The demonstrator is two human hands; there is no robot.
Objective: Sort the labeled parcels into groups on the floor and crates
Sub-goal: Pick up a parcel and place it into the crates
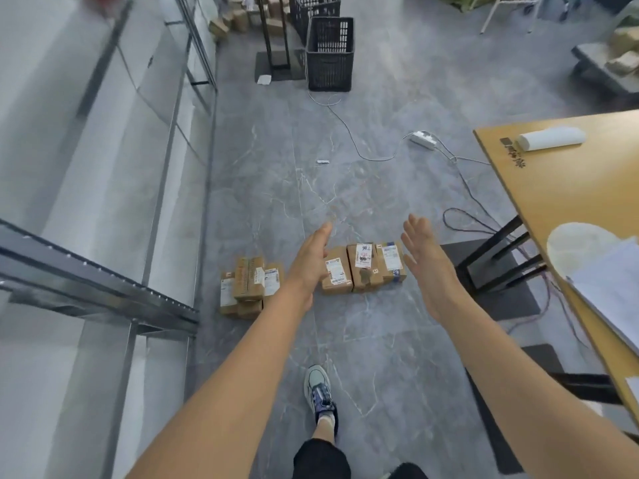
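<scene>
Hands: left hand [311, 259] and right hand [427, 261] both spread, holding nothing.
Middle parcel [364, 271]: white label, handwritten digits, perhaps "7786", upside down.
Bench [553, 191]: dark print, unreadable.

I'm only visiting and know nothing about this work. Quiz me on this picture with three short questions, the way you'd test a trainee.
1. True or false: the left hand and the right hand each grip a parcel.
2. How many boxes make up the row of parcels between the hands? A) one B) three C) six
3. Fill in: the nearest black crate stands on the ____.

Key:
1. False. Both hands are open and hold nothing.
2. B.
3. floor.
</scene>
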